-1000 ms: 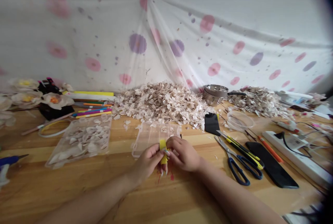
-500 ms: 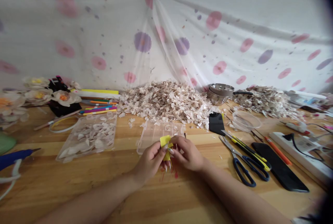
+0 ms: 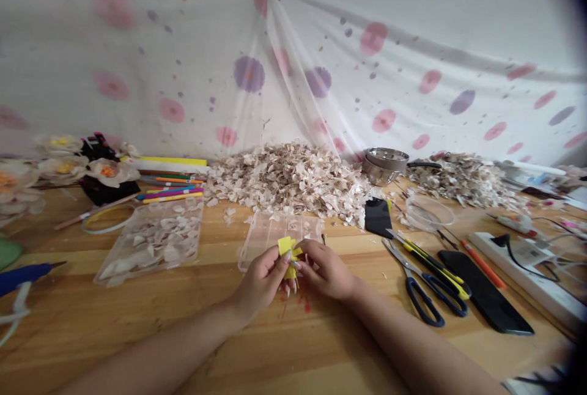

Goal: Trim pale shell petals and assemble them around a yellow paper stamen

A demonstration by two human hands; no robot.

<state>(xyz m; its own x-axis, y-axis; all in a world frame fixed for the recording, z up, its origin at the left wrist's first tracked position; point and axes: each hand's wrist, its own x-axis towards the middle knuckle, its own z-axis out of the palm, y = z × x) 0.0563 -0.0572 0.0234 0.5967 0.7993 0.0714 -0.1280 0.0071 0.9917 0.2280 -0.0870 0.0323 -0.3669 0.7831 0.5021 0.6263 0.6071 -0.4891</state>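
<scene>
Both my hands meet over the middle of the table, closed around a small yellow paper strip point(image 3: 286, 244). Its upper end stands above my fingers, and another bit pokes out below them. My left hand point(image 3: 262, 277) pinches it between thumb and fingers from the left. From the right, the fingertips of my right hand point(image 3: 326, 271) press on the same yellow piece. How the piece is folded between the fingers cannot be made out. Just behind my hands lies a clear compartment box point(image 3: 263, 233), partly covered by them.
A large heap of pale petals point(image 3: 288, 178) lies at the back. To the left are a petal-filled clear tray point(image 3: 195, 242) and a blue glue gun point(image 3: 27, 277). Scissors point(image 3: 424, 300), a yellow-black cutter point(image 3: 431, 260), a black phone point(image 3: 490, 294) and a power strip point(image 3: 545, 288) lie right.
The whole view has shifted slightly, so things sit a little further left. Both hands keep hold of the yellow paper, with only slight finger movement.
</scene>
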